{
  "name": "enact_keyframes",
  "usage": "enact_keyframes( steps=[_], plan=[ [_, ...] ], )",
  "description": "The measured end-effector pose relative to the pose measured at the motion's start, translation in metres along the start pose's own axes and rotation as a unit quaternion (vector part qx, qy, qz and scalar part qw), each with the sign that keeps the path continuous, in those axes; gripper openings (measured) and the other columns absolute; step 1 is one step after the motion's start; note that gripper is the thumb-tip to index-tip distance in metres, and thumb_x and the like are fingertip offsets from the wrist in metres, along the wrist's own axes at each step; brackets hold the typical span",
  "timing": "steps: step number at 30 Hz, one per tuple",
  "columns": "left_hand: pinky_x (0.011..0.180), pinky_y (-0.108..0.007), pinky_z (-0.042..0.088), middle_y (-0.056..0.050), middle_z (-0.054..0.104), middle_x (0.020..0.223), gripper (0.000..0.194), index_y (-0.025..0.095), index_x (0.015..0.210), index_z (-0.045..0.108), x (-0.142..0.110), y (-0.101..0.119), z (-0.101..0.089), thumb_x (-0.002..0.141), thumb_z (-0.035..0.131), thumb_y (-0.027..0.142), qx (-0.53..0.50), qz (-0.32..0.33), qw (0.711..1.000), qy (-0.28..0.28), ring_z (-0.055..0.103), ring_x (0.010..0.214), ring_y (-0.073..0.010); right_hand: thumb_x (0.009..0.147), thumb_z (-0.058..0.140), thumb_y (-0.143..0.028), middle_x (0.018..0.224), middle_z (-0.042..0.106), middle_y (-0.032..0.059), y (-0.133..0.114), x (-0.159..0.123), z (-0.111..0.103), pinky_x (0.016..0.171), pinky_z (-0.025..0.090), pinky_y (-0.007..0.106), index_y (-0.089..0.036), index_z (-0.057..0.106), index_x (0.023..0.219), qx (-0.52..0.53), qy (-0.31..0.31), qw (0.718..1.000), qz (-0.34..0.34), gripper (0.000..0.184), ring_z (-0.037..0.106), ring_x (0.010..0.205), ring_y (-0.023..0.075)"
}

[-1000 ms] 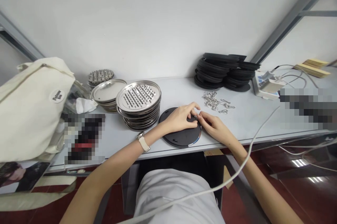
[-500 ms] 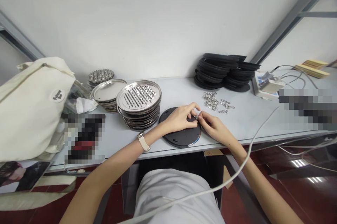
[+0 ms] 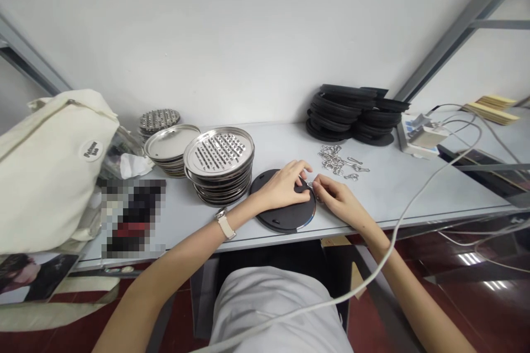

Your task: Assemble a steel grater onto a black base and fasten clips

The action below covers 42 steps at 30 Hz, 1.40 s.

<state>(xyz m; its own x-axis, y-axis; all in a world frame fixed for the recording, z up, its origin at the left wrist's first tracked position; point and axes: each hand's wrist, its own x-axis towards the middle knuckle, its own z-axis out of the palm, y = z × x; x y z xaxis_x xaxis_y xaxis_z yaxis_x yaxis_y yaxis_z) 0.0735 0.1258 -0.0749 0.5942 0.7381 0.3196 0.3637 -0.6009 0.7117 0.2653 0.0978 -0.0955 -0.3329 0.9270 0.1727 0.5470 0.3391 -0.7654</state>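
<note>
A round black disc [image 3: 285, 216] with a shiny rim lies flat near the table's front edge. Across its top rests my left hand [image 3: 285, 184], fingers bent and thumb stretched, holding it down. At the disc's right rim, my right hand [image 3: 335, 195] pinches a small metal clip [image 3: 309, 184]; the fingertips partly cover it. Just beyond my hands is a loose pile of small metal clips [image 3: 333, 162]. To the left stands a stack of round metal graters [image 3: 219, 157], the top one showing rows of raised slots.
Plain metal discs [image 3: 171, 143] and more graters [image 3: 159, 118] are stacked behind left. Black discs [image 3: 343, 112] form piles by the wall. A power strip [image 3: 418, 140] with cables sits right. A white cable [image 3: 391, 248] crosses over my right forearm. A cream bag [image 3: 53, 176] fills the left.
My right hand has shifted very slightly at the disc's rim, with the metal clip still in its fingertips. My left hand stays on the disc. The white cable's upper part now curves farther right.
</note>
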Motion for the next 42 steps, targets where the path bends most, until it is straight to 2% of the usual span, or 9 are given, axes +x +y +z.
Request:
enact_keyframes(
  steps=[7,13,22,28,33,37,42],
  plan=[
    [0.074,-0.028,0.049,-0.004,0.056,0.100,0.039,0.020,0.105,0.048,0.0009,0.0013,0.0010,0.069,0.062,0.019,-0.015,0.016,1.000,-0.017,0.056,0.080,-0.0144,0.096,0.040,-0.042,0.062,0.038,-0.0038,0.0007,0.0003,-0.0003,0.055,0.029,0.025,-0.020,0.042,0.071,-0.012,-0.021,1.000,-0.006,0.034,0.036,0.057,0.0119],
    [0.088,-0.034,0.045,-0.002,0.065,0.095,0.043,0.021,0.108,0.048,0.0029,0.0013,-0.0002,0.068,0.067,0.021,0.038,0.021,0.999,-0.017,0.059,0.092,-0.0203,0.097,0.038,-0.042,0.061,0.040,-0.0035,0.0012,0.0006,-0.0005,0.054,0.029,0.025,-0.019,0.044,0.072,-0.019,-0.025,0.999,-0.008,0.034,0.037,0.057,0.0120],
    [0.082,-0.028,0.046,0.000,0.065,0.089,0.040,0.022,0.107,0.050,0.0029,0.0049,-0.0031,0.070,0.064,0.018,0.001,0.013,0.999,-0.029,0.061,0.089,-0.0174,0.097,0.039,-0.041,0.064,0.044,-0.0026,0.0032,0.0008,0.0021,0.057,0.031,0.026,-0.019,0.047,0.076,-0.005,-0.019,1.000,-0.012,0.032,0.039,0.059,0.0125],
    [0.082,-0.029,0.046,0.000,0.063,0.089,0.040,0.022,0.108,0.049,0.0033,0.0046,-0.0015,0.070,0.063,0.018,0.004,0.013,1.000,-0.028,0.061,0.089,-0.0173,0.097,0.039,-0.039,0.062,0.040,-0.0038,0.0028,0.0009,0.0019,0.055,0.029,0.025,-0.019,0.045,0.073,-0.006,-0.014,1.000,-0.012,0.032,0.036,0.057,0.0121],
    [0.085,-0.033,0.046,-0.002,0.058,0.095,0.040,0.022,0.108,0.047,0.0008,0.0020,0.0023,0.072,0.063,0.021,0.016,-0.006,1.000,-0.018,0.058,0.092,-0.0185,0.098,0.038,-0.038,0.063,0.042,-0.0035,0.0008,0.0012,0.0012,0.056,0.030,0.025,-0.019,0.045,0.074,-0.002,-0.015,1.000,-0.020,0.031,0.037,0.058,0.0122],
    [0.084,-0.032,0.046,-0.003,0.052,0.098,0.030,0.021,0.099,0.049,-0.0004,-0.0003,0.0023,0.074,0.065,0.027,0.029,-0.006,1.000,-0.001,0.054,0.092,-0.0181,0.098,0.038,-0.038,0.063,0.041,-0.0039,-0.0009,0.0012,0.0006,0.057,0.030,0.025,-0.020,0.042,0.072,-0.006,-0.012,1.000,-0.021,0.032,0.038,0.059,0.0121],
    [0.083,-0.031,0.045,-0.001,0.051,0.089,0.013,0.019,0.085,0.054,0.0007,-0.0020,0.0015,0.078,0.062,0.026,0.033,0.016,0.999,-0.012,0.054,0.088,-0.0170,0.097,0.038,-0.040,0.063,0.041,-0.0038,-0.0014,0.0009,0.0002,0.057,0.030,0.025,-0.020,0.042,0.072,0.000,-0.013,1.000,-0.023,0.032,0.037,0.059,0.0122]
  ],
)
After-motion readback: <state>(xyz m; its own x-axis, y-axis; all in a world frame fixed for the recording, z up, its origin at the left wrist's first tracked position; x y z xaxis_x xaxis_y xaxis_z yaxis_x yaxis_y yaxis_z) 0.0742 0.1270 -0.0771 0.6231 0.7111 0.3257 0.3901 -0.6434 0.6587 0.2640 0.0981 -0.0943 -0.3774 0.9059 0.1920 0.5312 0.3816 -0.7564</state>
